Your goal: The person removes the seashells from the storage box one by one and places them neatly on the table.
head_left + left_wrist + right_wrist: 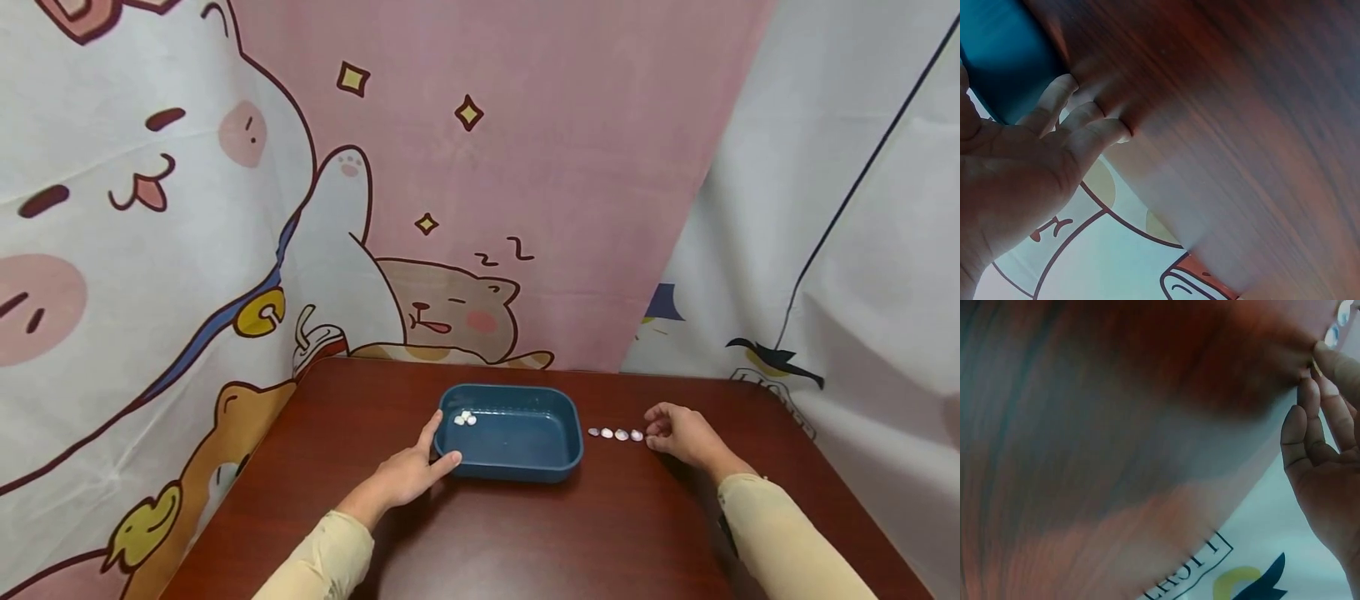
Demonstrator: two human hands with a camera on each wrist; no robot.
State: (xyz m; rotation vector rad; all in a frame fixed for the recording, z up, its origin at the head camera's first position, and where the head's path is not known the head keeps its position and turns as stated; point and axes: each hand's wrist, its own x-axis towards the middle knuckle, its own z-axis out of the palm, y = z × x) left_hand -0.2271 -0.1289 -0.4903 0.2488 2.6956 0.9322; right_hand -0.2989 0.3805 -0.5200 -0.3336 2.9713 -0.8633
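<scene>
A dark blue plastic tub [517,477] stands on the table, with a small group of white pieces [465,418] near its left end. My left hand [408,473] rests against the tub's left front corner, thumb over the front rim and fingers extended along the left side. In the left wrist view, its fingertips [1124,132] reach down to the wood beside the tub. Right of the tub lies a row of small, shiny, whitish shells [622,435]. At the row's right end my right hand [686,435] pinches a small shell between thumb and fingertips, mostly hidden by them.
The dark red-brown wooden table [540,542] runs back to a pink and white cartoon curtain [570,208]. White cloth [885,333] hangs along the right edge, and more printed cloth borders the left edge.
</scene>
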